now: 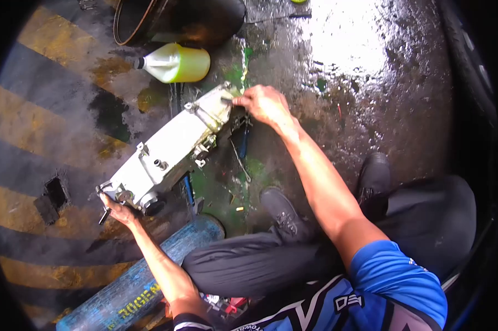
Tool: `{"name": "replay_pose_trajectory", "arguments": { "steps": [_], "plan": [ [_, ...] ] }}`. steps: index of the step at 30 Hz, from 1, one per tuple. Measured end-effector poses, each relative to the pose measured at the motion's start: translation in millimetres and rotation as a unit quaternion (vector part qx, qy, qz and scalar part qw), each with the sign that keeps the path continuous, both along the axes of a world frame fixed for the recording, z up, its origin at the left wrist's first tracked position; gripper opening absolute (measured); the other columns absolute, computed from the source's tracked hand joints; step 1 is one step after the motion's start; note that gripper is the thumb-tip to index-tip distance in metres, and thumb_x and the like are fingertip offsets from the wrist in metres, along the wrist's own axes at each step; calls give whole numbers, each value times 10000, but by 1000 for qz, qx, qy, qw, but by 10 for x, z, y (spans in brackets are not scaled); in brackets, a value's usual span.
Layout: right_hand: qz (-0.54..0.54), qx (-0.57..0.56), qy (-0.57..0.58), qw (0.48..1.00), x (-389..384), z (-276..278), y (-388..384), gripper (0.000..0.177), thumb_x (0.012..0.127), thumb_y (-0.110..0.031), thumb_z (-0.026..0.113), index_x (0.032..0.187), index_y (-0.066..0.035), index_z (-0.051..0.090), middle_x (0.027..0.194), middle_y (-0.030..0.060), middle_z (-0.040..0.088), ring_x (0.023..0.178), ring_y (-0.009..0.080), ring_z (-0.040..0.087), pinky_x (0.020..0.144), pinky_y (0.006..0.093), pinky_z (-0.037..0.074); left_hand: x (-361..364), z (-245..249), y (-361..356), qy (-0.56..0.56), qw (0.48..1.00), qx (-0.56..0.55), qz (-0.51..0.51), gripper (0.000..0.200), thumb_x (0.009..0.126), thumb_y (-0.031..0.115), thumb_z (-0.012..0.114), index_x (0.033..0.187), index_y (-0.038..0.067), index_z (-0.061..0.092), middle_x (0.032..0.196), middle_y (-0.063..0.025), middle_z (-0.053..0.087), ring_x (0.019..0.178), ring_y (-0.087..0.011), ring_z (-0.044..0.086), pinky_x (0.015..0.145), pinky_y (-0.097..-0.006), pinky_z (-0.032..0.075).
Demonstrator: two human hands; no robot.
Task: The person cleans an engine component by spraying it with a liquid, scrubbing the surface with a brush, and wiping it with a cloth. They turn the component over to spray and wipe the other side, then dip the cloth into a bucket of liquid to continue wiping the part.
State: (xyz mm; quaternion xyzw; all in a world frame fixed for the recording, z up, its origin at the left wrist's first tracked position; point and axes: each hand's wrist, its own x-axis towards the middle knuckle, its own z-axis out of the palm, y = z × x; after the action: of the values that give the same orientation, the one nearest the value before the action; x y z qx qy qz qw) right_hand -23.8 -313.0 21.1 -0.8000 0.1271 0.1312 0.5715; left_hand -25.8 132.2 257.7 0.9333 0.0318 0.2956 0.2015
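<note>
In the head view a long metal housing (171, 148) lies on the wet floor (370, 99), its axis running near left to far right, the left hand (118, 209) gripping its near end, the right hand (265, 103) curled closed over its far end.

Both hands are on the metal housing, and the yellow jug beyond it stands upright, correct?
No. The head view shows the left hand and right hand on the metal housing, but the yellow jug beyond it lies on its side.
</note>
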Motion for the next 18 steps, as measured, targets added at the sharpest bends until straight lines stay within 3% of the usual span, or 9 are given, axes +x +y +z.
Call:
{"name": "replay_pose_trajectory", "arguments": {
  "steps": [1,2,5,6,8,11,14,16,18],
  "plan": [
    [19,30,72,997,38,-113,-31,413,874,-505,638,861,-102,728,833,154,700,883,362,680,787,448,526,-32,3,150,-21,992,120,-4,585,1000,500,420,1195,-26,583,1049,-110,634,896,-195,605,819,-322,476],
    [2,31,59,998,12,-211,-133,409,885,-503,626,856,-109,730,846,150,706,890,359,683,795,448,528,-22,-31,271,-23,984,174,1,528,993,426,425,1252,-20,538,1121,-124,605,904,-201,599,809,-315,485],
    [-8,-29,30,999,136,-234,-171,460,880,-535,618,884,-90,730,828,159,701,847,353,681,755,458,511,2,-99,721,-3,984,170,-54,494,974,201,439,1424,-1,406,1338,-168,517,930,-221,583,782,-294,511],
    [-4,-18,-49,999,199,-43,-135,446,884,-518,619,888,-86,730,826,173,693,831,363,676,749,464,511,-36,-127,827,-22,963,256,-86,520,953,147,434,1450,8,376,1369,-173,500,952,-216,576,801,-290,505],
    [39,-45,-50,997,364,-107,112,438,886,-507,619,870,-84,726,817,185,682,804,370,669,728,463,506,-109,-91,704,9,964,264,14,618,853,91,446,1460,6,370,1468,-205,411,1260,-330,492,1046,-399,393],
    [-14,-30,-24,999,361,-270,-27,415,877,-460,645,748,-70,697,781,178,686,841,361,687,739,471,527,-132,-58,397,54,967,242,55,661,856,135,460,1482,-10,308,1496,-206,381,1390,-330,352,1166,-417,244],
    [-51,-13,-81,995,384,-79,50,404,864,-474,654,742,-93,708,783,175,688,840,355,688,731,470,527,-136,-66,421,46,990,130,-23,648,870,127,446,1484,-16,295,1501,-203,376,1389,-327,353,1167,-423,244],
    [-11,-24,-57,998,302,-232,148,419,868,-483,648,736,-90,707,789,174,690,844,359,686,739,469,526,-157,-109,593,26,971,231,51,621,881,133,450,1469,-16,319,1495,-196,384,1380,-312,365,1165,-415,252],
    [3,-37,-24,999,303,-465,-44,415,870,-474,651,740,-84,707,800,179,692,845,365,684,738,475,521,-128,-74,626,34,964,262,10,626,873,123,456,1471,-3,322,1500,-197,375,1376,-314,369,1166,-412,251]
  ]
}}
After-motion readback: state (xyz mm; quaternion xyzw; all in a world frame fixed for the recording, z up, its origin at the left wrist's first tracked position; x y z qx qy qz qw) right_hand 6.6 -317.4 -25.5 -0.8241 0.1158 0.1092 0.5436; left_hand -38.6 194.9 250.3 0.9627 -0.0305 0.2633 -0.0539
